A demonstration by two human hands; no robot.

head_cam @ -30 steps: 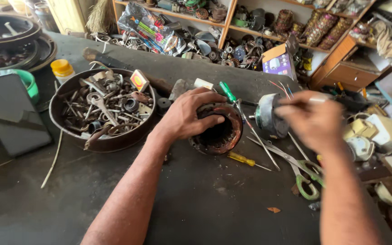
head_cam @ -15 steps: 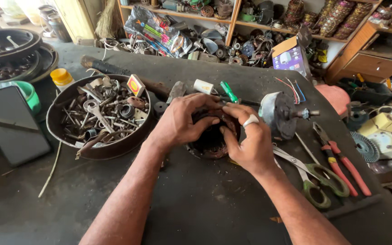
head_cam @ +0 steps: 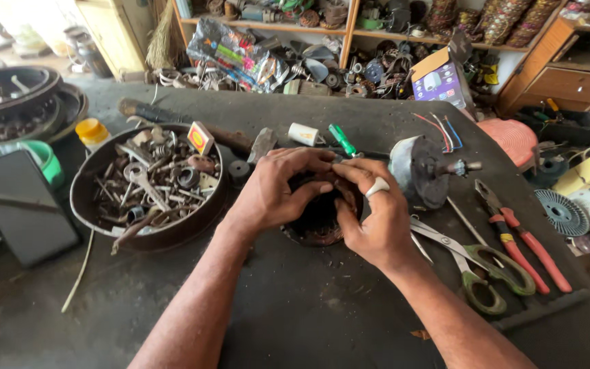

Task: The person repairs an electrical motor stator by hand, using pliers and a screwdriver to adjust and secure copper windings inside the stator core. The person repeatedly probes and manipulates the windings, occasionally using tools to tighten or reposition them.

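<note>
I see a round metal pan (head_cam: 83,205) of rusty bolts toward the workbench's (head_cam: 295,307) left edge. At mid-bench my left hand (head_cam: 278,191) and right hand (head_cam: 373,219) curl, fingers bent, gripping a dark ring-shaped motor stator (head_cam: 319,225). Green-handled scissors (head_cam: 476,263) and red pliers (head_cam: 520,236) lie rightward.

I'm at a dark, grimy workbench (head_cam: 295,321), top worn & stained. Behind it, wooden shelves (head_cam: 349,31) run across the back, crammed w/ coils, parts & scrap; a crinkled plastic bag (head_cam: 237,58) lies at their foot. Far right, a wooden cabinet (head_cam: 568,75) w/ a drawer. Back left, a yellowish cupboard (head_cam: 114,31) w/ a broom (head_cam: 162,41) leaning beside it. Strong daylight comes from the upper left corner, washing out the floor there; rest of the room is dimmer.
</note>
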